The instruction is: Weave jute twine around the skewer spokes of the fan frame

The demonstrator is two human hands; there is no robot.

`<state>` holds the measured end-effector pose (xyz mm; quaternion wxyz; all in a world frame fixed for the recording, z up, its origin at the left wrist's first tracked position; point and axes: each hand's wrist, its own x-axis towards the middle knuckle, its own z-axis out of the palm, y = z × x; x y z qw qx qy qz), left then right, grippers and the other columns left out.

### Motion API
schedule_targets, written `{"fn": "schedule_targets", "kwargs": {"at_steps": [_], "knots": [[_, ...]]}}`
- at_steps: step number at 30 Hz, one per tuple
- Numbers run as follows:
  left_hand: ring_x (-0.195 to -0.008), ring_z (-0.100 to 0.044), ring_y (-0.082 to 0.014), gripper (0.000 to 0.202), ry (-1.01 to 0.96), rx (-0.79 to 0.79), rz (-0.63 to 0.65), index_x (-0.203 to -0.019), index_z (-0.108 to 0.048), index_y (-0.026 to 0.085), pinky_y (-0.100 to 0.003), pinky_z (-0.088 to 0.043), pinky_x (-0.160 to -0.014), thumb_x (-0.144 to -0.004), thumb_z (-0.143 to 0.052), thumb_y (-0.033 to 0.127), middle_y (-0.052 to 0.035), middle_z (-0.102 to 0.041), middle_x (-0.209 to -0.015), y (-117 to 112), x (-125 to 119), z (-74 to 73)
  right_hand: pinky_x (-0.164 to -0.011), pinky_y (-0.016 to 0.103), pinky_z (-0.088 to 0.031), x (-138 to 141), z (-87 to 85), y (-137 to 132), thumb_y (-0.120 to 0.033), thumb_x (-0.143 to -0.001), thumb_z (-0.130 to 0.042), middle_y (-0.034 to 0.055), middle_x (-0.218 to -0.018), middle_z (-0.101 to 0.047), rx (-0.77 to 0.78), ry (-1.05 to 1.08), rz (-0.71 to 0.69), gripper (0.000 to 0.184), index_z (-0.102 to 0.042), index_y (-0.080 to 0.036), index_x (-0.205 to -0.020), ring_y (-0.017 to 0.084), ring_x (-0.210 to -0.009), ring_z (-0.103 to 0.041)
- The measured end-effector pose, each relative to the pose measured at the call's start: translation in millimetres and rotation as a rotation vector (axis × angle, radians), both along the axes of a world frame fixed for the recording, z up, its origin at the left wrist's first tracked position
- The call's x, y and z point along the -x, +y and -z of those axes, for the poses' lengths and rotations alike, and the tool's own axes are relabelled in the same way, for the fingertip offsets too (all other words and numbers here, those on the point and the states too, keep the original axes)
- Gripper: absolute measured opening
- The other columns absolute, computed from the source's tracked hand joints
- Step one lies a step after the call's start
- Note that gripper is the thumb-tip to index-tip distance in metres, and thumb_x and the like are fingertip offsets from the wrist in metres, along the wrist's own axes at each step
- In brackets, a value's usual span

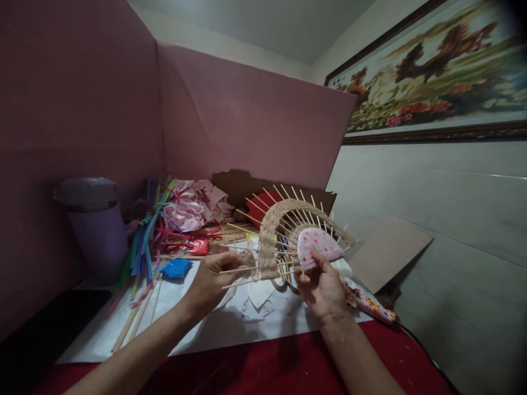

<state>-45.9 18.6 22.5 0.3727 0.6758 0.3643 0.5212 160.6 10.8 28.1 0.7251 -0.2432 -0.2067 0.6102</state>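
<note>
I hold up a half-woven wicker piece (275,230), an arch of tan cord woven through thin wooden sticks that fan outward. My right hand (323,288) grips its base, the thumb pressing on a pink dotted fabric half-disc (319,245) at its centre. My left hand (212,285) is closed near the stick ends on the left side, fingers pinched at the weave's lower edge.
White paper (230,323) covers a red table (288,367). At the left lie colourful strips (144,241), loose sticks (135,321), a blue scrap (176,268), pink cloth (193,208) and a purple lidded bin (96,225). A pink board stands behind; cardboard (387,252) leans right.
</note>
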Motion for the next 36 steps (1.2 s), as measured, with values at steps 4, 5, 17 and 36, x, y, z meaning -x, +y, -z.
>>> {"fn": "schedule_targets", "kwargs": {"at_steps": [4,5,17,36], "knots": [[-0.055,-0.044,-0.0090,0.019,-0.008,-0.011,0.019,-0.062,-0.062,0.012,-0.020,-0.035,-0.050,-0.068,-0.064,0.030,0.0004,-0.051,-0.056,-1.1,-4.1,6.2,-0.026,0.013,-0.035,8.7,-1.7,-3.6,-0.013,-0.060,-0.067,-0.0057,-0.053,-0.060,0.035,0.073,-0.089,0.017,-0.054,-0.016,-0.070,0.006,-0.038,-0.050],[-0.056,-0.046,-0.0095,0.019,-0.003,-0.017,0.028,-0.063,-0.062,0.012,-0.020,-0.036,-0.051,-0.069,-0.063,0.030,-0.0002,-0.053,-0.058,-0.8,-4.4,7.8,-0.026,0.013,-0.035,10.1,-1.9,-4.3,-0.013,-0.061,-0.067,-0.0051,-0.054,-0.061,0.032,0.072,-0.100,0.016,-0.054,-0.016,-0.069,0.006,-0.038,-0.050],[-0.053,-0.051,-0.0104,0.020,0.299,-0.341,-0.184,-0.070,-0.068,0.016,-0.020,-0.037,-0.049,-0.074,-0.058,0.034,-0.0016,-0.061,-0.059,5.6,9.4,2.4,-0.026,0.013,-0.034,6.3,-1.8,-3.1,-0.014,-0.061,-0.067,-0.0055,-0.052,-0.060,0.081,0.065,-0.062,0.017,-0.054,-0.017,-0.072,0.007,-0.036,-0.049],[-0.043,-0.045,-0.0085,0.033,0.604,-0.888,-0.668,-0.049,-0.053,0.016,-0.022,-0.030,-0.050,-0.070,-0.062,0.039,0.0033,-0.049,-0.043,-3.4,25.7,-21.3,-0.026,0.015,-0.035,5.4,-6.2,-3.5,-0.013,-0.059,-0.066,-0.0047,-0.050,-0.060,0.133,0.036,0.070,0.016,-0.054,-0.016,-0.069,0.008,-0.036,-0.050]]}}
